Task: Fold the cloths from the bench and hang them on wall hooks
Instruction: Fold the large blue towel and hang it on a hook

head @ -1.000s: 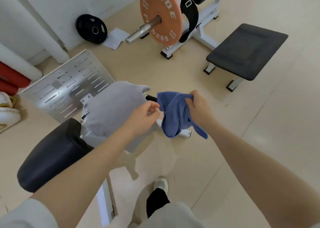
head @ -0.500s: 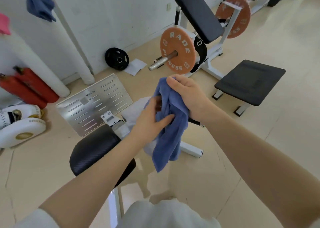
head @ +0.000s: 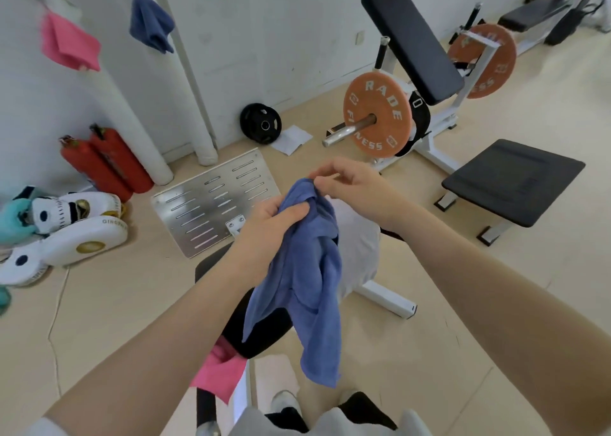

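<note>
A blue cloth (head: pixel 307 280) hangs crumpled in front of me over the black padded bench (head: pixel 264 329). My left hand (head: pixel 271 224) grips its upper part in a fist. My right hand (head: pixel 344 184) pinches the top edge of the same cloth between thumb and fingers. A grey cloth (head: pixel 357 243) lies on the bench behind the blue one. A pink cloth (head: pixel 220 374) lies on the bench's near end, partly under my left forearm. On the wall at the upper left hang a pink cloth (head: pixel 69 43) and another blue cloth (head: pixel 152 23).
A steel footplate (head: pixel 211 204) lies on the floor beyond the bench. Red fire extinguishers (head: pixel 105 164) and white punch pads (head: pixel 66 233) sit at the left. A weight machine with orange plates (head: pixel 377 114) and a low black seat (head: pixel 512 180) stand at the right.
The view has lifted toward the wall, bringing the hung cloths into sight. My right hand has shifted from a full grip to a pinch at the cloth's top edge; the left grips higher.
</note>
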Tool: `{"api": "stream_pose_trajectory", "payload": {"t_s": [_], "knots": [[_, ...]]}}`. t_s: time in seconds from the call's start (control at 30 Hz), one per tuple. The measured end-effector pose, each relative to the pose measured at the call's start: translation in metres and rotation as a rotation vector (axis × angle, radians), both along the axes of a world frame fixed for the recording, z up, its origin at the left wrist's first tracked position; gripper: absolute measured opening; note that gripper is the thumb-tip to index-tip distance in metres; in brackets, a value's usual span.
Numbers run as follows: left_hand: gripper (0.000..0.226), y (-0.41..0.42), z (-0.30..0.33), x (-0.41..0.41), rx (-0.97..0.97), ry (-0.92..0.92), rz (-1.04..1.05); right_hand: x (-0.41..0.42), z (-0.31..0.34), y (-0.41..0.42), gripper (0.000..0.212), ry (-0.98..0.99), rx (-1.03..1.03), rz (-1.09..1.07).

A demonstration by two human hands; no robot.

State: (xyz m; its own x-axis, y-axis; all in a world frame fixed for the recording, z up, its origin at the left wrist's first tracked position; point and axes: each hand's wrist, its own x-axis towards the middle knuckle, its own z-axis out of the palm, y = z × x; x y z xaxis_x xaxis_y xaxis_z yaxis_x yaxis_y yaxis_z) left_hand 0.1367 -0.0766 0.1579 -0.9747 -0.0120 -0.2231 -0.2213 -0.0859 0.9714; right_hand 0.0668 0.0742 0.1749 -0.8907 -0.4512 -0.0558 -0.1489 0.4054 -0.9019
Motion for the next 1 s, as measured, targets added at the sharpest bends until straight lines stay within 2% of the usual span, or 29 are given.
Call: {"api": "stream_pose_trajectory", "payload": {"t_s": [0.07,0.17,0.3,0.4,0.53,0.63,0.67,0.73,0.8,0.87,1.0], "knots": [[0.014,-0.005,0.006,0.001,0.042,0.036,-0.034,0.005,0.004,-0.007,0.011,-0.110,-0.092,0.167],[0.029,-0.013,0.008,0.005,-0.056,0.102,-0.114,0.006,-0.004,-0.010,0.018,-0.160,-0.191,0.209],[0.039,-0.019,0.004,0.009,-0.159,0.124,-0.220,0.012,-0.019,-0.008,0.023,-0.358,-0.365,0.320],[0.037,-0.017,0.002,0.010,-0.210,0.145,-0.199,0.019,-0.026,-0.010,0.023,-0.247,-0.323,0.219],[0.012,-0.006,-0.005,0.005,-0.535,0.201,-0.089,0.011,-0.027,-0.004,0.016,0.058,-0.167,0.050],[0.007,0.006,-0.005,-0.005,-0.765,0.254,-0.006,0.001,-0.025,0.012,0.019,0.094,-0.166,-0.026],[0.014,0.010,-0.004,-0.008,-0.873,0.293,0.009,-0.001,-0.024,0.018,0.023,0.080,-0.178,-0.041],[0.025,0.016,-0.005,-0.013,-1.068,0.365,0.023,-0.004,-0.023,0.032,0.029,-0.015,-0.219,-0.037],[0.025,0.020,-0.010,-0.017,-1.161,0.425,0.077,-0.007,-0.022,0.048,0.031,-0.168,-0.277,0.012],[0.022,0.024,-0.015,-0.020,-1.146,0.408,0.151,-0.014,-0.021,0.065,0.029,-0.302,-0.361,0.031],[0.019,0.040,-0.023,-0.028,-1.012,0.170,0.262,-0.028,-0.014,0.099,0.037,-0.439,-0.487,0.032]]}}
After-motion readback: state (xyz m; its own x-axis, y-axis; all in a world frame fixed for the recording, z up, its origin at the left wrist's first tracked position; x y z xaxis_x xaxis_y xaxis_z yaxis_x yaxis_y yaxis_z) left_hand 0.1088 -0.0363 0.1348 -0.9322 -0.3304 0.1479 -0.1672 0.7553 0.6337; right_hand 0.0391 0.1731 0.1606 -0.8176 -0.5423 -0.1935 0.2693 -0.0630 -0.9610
